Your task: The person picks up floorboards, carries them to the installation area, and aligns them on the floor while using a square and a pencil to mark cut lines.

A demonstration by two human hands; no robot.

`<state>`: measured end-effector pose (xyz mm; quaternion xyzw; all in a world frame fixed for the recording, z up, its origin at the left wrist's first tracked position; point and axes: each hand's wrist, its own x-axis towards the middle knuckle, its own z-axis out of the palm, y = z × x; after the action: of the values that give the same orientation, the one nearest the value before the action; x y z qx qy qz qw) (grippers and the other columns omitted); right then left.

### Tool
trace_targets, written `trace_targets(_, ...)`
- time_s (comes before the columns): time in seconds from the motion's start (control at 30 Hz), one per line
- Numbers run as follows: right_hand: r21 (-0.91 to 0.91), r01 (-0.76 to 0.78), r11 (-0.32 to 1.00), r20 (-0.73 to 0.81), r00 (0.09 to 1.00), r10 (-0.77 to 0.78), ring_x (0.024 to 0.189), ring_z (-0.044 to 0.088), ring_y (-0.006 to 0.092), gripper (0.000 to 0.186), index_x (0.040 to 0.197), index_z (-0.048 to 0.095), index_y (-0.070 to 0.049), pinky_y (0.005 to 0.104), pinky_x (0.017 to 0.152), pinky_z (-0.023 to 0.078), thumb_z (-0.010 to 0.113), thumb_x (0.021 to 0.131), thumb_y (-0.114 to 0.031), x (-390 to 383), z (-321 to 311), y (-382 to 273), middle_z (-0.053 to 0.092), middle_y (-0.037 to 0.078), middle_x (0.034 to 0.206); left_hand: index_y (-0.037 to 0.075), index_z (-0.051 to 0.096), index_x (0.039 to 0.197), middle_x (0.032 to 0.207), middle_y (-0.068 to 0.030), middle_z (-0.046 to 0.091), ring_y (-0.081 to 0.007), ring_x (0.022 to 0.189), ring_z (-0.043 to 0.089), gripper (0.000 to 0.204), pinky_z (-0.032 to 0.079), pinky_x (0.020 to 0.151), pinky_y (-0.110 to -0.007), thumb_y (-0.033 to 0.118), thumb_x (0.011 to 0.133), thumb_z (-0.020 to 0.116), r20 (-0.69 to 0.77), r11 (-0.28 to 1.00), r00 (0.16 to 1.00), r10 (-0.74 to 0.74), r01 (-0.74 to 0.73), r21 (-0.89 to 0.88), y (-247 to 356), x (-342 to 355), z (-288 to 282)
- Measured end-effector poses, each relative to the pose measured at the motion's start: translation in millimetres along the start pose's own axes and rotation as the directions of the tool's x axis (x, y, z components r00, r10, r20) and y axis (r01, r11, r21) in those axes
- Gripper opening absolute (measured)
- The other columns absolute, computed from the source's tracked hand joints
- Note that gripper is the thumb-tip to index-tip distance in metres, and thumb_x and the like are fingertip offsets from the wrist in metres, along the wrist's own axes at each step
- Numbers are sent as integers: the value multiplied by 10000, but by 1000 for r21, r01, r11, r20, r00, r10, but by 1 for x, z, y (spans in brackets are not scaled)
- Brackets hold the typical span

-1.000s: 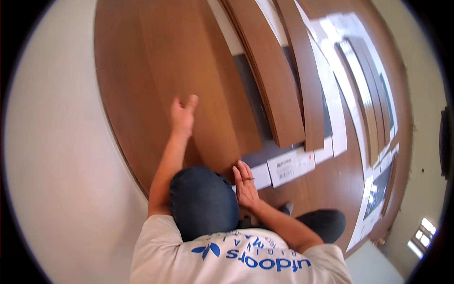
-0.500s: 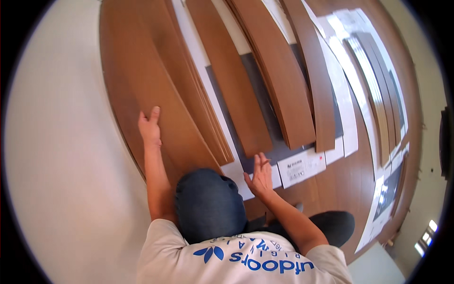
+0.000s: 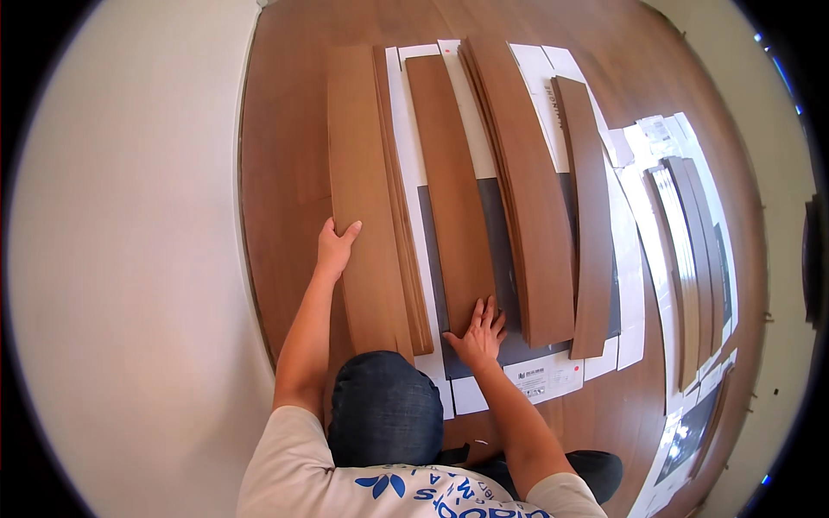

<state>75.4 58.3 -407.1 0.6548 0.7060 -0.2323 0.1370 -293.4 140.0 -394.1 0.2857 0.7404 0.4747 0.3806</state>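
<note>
The brown wooden floor (image 3: pixel 285 173) runs up to a plain white wall (image 3: pixel 129 259) along its left edge; on it lies flattened white-and-grey cardboard (image 3: pixel 466 395); at the cardboard's left edge is my wide brown wooden plank (image 3: pixel 363 173), over or against a stack of matching brown planks (image 3: pixel 416 293), I cannot tell which; its near end is hidden by my dark blue cap (image 3: pixel 387 410); I judge it stiff, long and fairly heavy, its smooth face apt to slip, its corners easy to chip; both long edges about mid-length seem the best hold; floor runs between its left edge and the wall, and beyond its far end; the right side is hemmed in by the stack and a second brown plank (image 3: pixel 458 207); the fingers of my left hand (image 3: pixel 335 248) grip the left edge, thumb on top; those of my right hand (image 3: pixel 480 335) are spread over the second plank's near end, gripping nothing.
</note>
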Motion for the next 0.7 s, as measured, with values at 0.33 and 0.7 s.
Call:
trace_targets(0.33,127,-60,990,26,998,57,1468,321,534,1175,1667,215,-83,676,1162,333,848,756,-469,-27,-46,-19,191,176,1739,31,446,1555,1325,-229,542,-329,1051,664,709,568,941,-422,289,973,759,160,752,923,350,-378,541,47,-44,36)
trace_targets(0.7,319,316,893,-395,901,-178,1459,314,566,1162,1636,212,10,667,1195,261,889,815,-457,-115,-67,-26,212,310,1689,-1,571,1372,1291,-95,666,-185,1201,619,463,504,1043,-363,166,986,768,434,822,900,-43,279,-496,36,-68,134)
